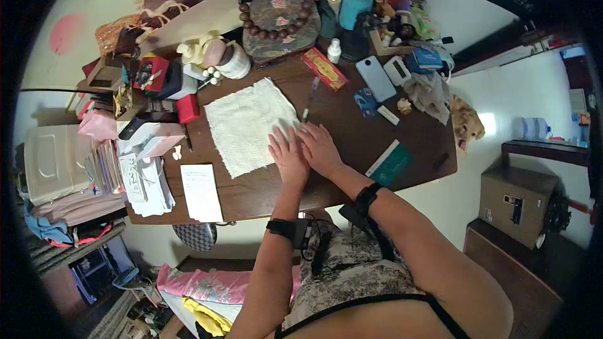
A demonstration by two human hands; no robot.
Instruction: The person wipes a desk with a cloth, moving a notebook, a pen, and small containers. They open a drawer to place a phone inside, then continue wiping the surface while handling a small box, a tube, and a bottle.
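Note:
A white towel [248,125] lies spread flat on the dark wooden table. On its lower right edge rests my left hand [290,157], palm down, fingers stretched out and a little apart. My right hand [321,149] lies flat beside it, touching it, with its fingers extended at the towel's right edge. Neither hand grips anything that I can see; what lies under the palms is hidden. Just beyond my fingertips is a slim pen [309,102], near the towel's right side.
Right of my hands are a green booklet [391,162], a phone [375,79], a blue card [365,102] and a red box [324,69]. White paper [201,193] lies at left, near stacked papers [146,182]. Bottles [235,63] and a beaded stone slab [281,28] stand behind. A dog [465,119] is beyond the table's right edge.

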